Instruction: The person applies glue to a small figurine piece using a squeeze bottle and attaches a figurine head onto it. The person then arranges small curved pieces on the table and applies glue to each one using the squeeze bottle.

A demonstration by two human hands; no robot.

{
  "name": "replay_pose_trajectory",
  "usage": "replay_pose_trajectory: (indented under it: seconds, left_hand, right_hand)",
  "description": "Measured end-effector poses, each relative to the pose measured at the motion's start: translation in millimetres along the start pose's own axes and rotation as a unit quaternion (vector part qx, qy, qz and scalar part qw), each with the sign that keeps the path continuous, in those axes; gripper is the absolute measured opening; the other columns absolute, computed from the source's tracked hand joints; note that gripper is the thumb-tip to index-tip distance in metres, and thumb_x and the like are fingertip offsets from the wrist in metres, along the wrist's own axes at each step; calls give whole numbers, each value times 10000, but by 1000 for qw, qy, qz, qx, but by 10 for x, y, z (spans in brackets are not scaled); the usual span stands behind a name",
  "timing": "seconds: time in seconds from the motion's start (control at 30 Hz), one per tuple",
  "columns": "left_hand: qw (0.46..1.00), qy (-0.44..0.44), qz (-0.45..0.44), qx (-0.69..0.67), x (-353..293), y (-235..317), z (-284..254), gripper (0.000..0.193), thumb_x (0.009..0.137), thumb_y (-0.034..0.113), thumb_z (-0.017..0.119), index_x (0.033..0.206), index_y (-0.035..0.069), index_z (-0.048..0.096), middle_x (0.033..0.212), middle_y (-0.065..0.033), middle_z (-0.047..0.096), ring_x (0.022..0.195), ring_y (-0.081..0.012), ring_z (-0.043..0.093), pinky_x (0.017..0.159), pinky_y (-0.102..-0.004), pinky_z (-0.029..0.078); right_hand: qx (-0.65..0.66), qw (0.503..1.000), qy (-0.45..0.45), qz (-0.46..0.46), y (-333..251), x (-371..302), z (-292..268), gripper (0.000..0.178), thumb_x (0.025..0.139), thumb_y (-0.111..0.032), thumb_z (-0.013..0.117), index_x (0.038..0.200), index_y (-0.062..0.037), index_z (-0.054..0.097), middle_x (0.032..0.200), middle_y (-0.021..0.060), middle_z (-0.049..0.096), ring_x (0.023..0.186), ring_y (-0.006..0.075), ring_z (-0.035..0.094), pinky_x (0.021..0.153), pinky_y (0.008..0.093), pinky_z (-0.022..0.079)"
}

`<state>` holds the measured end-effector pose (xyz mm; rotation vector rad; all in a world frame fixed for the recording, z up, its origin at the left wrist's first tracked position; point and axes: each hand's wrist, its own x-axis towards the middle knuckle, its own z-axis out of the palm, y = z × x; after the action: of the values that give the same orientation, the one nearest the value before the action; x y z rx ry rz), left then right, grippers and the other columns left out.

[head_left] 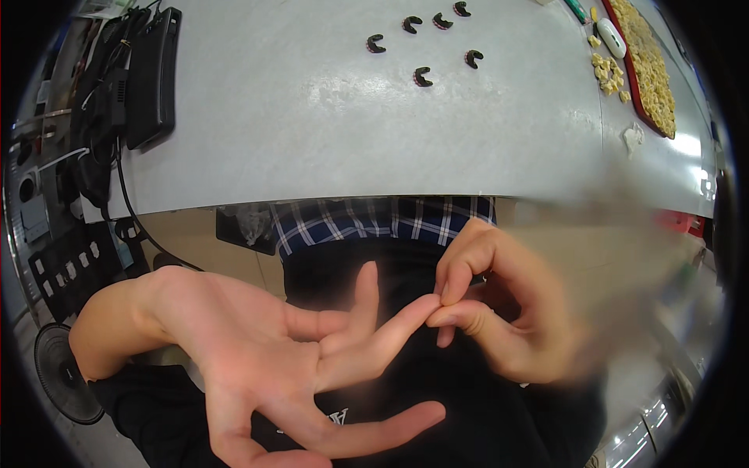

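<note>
At the lower left of the frame, the left hand point(265, 351) is spread wide, palm up, holding nothing. In the middle right, the right hand point(499, 312) pinches its fingertip. Six small black clips point(422, 76) lie on the grey table point(312, 117) at the top. Pinching too hard could hurt the finger.

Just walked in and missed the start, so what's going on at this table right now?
A person sits at a grey table with both bare hands held over their lap. The left hand is open, palm up, fingers spread. The right hand pinches the tip of one left finger; whether anything small sits in that grip cannot be told. Six small black C-shaped clips lie untouched on the table, and a red tray of yellowish pieces sits at the far right.
</note>
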<state>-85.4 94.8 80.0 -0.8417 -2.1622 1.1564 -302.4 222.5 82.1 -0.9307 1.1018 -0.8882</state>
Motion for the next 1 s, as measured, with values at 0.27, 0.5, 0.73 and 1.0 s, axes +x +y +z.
replay_pose_trajectory:
  seconds: [0.27,0.5,0.73,1.0]
  left_hand:
    - [997,-22,-72,13,-77,144,-126,526,941,469,194,1182,124,510,1289,-31,571,1009,-78,615,1062,-466,165]
    - [990,-42,-133,32,-92,228,-168,523,947,501,187,1251,143,417,1279,-73,567,999,-127,625,1033,-451,259]
    - [976,-69,-198,57,-84,315,-157,541,953,534,180,1319,163,325,1270,-114,564,989,-176,634,1004,-436,353]
    - [954,-98,-269,89,-98,372,-60,586,959,571,172,1397,185,219,1259,-162,560,978,-233,645,971,-419,461]
  right_hand:
    - [71,997,22,0,40,7,71,127,870,65,595,929,27,490,924,135,487,721,161,565,619,254,552]
    - [104,994,39,-17,71,68,105,115,883,47,587,936,30,486,914,129,478,737,161,557,622,273,567]
    - [159,983,66,-55,119,144,185,119,893,25,587,947,25,481,913,128,475,722,162,566,613,268,566]
    - [248,965,45,-69,133,125,225,129,858,116,584,954,56,522,950,115,491,742,158,601,637,247,539]
